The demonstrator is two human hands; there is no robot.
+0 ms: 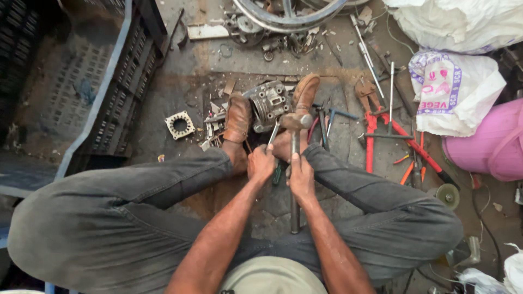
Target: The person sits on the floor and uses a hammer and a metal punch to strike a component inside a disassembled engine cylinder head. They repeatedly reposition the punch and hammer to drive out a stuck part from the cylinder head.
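My right hand (pixel 301 177) is wrapped tight round the metal handle of a hammer (pixel 295 163), head up near the engine cylinder block (pixel 268 106). My left hand (pixel 261 163) is closed on a chisel or screwdriver (pixel 274 133), green grip poking out below the fist, its tip set against the near edge of the block. The block sits on the ground pinned between my two brown shoes (pixel 238 117), one touching each side. Progress, judging by the layout: block looks whole, tool just seated on it, hammer head just beside the tool's line, so the prying or driving looks early, most of it left. Left of the block lies a ring-shaped stator plate (pixel 180 124) plus scrap bits; right of it red bolt cutters (pixel 392 133) and loose rods; beyond the block a wheel rim (pixel 291 16); far left a dark plastic crate (pixel 117 81).
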